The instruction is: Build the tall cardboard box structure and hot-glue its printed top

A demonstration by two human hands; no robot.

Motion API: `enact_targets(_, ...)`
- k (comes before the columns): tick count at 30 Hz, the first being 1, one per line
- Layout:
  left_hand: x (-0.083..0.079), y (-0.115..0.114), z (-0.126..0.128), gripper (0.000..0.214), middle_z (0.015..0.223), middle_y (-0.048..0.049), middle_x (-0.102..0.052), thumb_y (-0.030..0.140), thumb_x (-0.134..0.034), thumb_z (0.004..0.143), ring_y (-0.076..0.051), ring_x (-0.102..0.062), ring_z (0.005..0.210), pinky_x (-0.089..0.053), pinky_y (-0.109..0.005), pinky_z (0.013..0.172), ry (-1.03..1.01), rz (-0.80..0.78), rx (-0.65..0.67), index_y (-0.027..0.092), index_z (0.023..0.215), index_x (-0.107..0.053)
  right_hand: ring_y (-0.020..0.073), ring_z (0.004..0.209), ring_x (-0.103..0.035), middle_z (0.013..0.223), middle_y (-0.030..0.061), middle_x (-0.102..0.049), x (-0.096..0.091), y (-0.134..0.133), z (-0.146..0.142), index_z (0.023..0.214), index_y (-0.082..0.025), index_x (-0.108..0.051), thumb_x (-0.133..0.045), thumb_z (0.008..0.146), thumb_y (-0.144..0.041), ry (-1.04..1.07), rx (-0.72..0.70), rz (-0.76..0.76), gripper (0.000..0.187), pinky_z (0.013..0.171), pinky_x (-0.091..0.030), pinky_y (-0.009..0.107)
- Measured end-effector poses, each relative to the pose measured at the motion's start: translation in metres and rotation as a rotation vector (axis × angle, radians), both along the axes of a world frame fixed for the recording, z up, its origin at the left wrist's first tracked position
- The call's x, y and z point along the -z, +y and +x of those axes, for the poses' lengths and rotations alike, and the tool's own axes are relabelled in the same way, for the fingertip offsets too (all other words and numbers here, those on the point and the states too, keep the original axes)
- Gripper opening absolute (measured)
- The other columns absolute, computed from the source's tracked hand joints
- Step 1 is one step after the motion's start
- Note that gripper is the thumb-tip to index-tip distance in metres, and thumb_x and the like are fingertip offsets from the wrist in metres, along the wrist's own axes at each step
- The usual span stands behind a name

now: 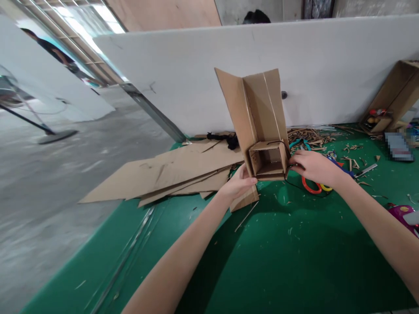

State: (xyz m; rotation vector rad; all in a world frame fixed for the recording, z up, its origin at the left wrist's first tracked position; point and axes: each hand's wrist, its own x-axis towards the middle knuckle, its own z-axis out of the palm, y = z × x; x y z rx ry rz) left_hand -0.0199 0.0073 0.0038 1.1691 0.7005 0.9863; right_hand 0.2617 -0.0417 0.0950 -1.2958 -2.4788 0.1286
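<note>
A folded cardboard structure (258, 115) stands upright on the green table (278, 261), with a small open cardboard box (268, 159) set in its base. My left hand (238, 183) is closed on the structure's lower left edge. On the right side of the small box, my right hand (312, 168) pinches a thin black wire (288, 152) that runs over the top of the box. Both forearms reach in from the bottom of the view.
Flat cardboard sheets (170, 172) lie left of the structure and overhang the table edge. Scissors with orange and yellow handles (314, 186), cardboard scraps (310, 136) and a blade (365, 170) lie on the right. An open carton (391, 98) leans on the white partition (203, 69).
</note>
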Motion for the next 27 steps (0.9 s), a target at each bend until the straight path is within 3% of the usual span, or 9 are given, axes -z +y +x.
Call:
enact_targets(4, 0.000, 0.001, 0.000, 0.085, 0.133, -0.0122, -0.066, 0.039, -0.097, 0.050, -0.036, -0.056, 0.133, -0.040, -0.052, 0.115, 0.001, 0.008, -0.007, 0.024, 0.125, -0.059, 0.0212, 0.087, -0.066, 0.102, 0.0096, -0.070, 0.000, -0.003, -0.003, 0.104, -0.016, -0.069, -0.047, 0.101, -0.018, -0.216, 0.027, 0.124, 0.022, 0.065, -0.043, 0.030)
enact_targets(8, -0.002, 0.001, -0.001, 0.089, 0.137, -0.0133, -0.063, 0.038, -0.097, 0.050, -0.037, -0.055, 0.134, -0.040, -0.051, 0.116, 0.006, 0.010, -0.014, 0.023, 0.129, -0.059, 0.0215, 0.085, -0.066, 0.098, 0.0105, -0.071, 0.000, -0.003, 0.000, 0.100, -0.015, -0.069, -0.045, 0.095, -0.003, -0.406, 0.038, 0.233, 0.027, 0.060, -0.036, 0.031)
enact_targets(13, -0.005, 0.002, -0.005, 0.086, 0.135, -0.0121, -0.064, 0.037, -0.096, 0.051, -0.037, -0.054, 0.135, -0.040, -0.052, 0.116, 0.001, 0.020, -0.024, 0.024, 0.128, -0.059, 0.0234, 0.086, -0.068, 0.097, 0.0126, -0.072, 0.005, 0.005, 0.011, 0.102, -0.017, -0.069, -0.043, 0.095, -0.005, -0.419, 0.211, 0.265, 0.029, 0.056, -0.035, 0.031)
enact_targets(20, -0.008, 0.003, -0.008, 0.079, 0.131, -0.0111, -0.066, 0.037, -0.096, 0.052, -0.037, -0.055, 0.133, -0.039, -0.053, 0.116, -0.002, 0.032, -0.018, 0.023, 0.121, -0.062, 0.0294, 0.094, -0.072, 0.110, 0.0169, -0.073, 0.015, 0.020, 0.041, 0.108, -0.016, -0.070, -0.043, 0.092, -0.006, -0.486, 0.507, -0.017, 0.032, 0.063, -0.046, 0.032)
enact_targets(24, -0.005, 0.004, -0.009, 0.080, 0.134, -0.0108, -0.065, 0.038, -0.096, 0.054, -0.037, -0.054, 0.134, -0.039, -0.054, 0.116, 0.000, 0.042, -0.020, 0.025, 0.124, -0.061, 0.0351, 0.095, -0.073, 0.107, 0.0203, -0.074, 0.023, 0.021, 0.055, 0.102, -0.011, -0.072, -0.046, 0.087, -0.003, -0.523, 0.576, -0.120, 0.031, 0.070, -0.052, 0.038)
enact_targets(27, -0.005, 0.005, -0.009, 0.084, 0.136, -0.0112, -0.064, 0.038, -0.096, 0.054, -0.037, -0.054, 0.135, -0.039, -0.054, 0.116, 0.000, 0.050, -0.016, 0.026, 0.129, -0.059, 0.0373, 0.097, -0.072, 0.115, 0.0224, -0.071, 0.020, 0.018, 0.056, 0.112, -0.010, -0.070, -0.050, 0.087, -0.009, -0.523, 0.577, -0.172, 0.032, 0.072, -0.053, 0.041)
